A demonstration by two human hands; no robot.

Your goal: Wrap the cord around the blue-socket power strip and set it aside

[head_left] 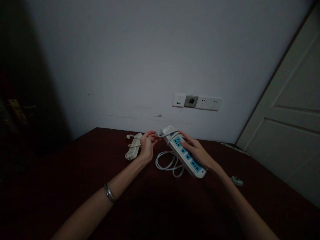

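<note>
White strip [186, 156] with blue sockets, clasped in right hand [197, 151], left hand [147, 145] pinching its cord [165, 168], second strip [133, 146] behind on red table [75, 173].

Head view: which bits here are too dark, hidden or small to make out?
All in the head view:
- What the left hand pinches beside the strip is hidden by its own fingers.
- The strip's right edge is covered by the right hand.
- The dark shapes at far left are lost in shadow.
- The pale object on the table is too small and dim.
- The door is cut off by the right edge.
</note>
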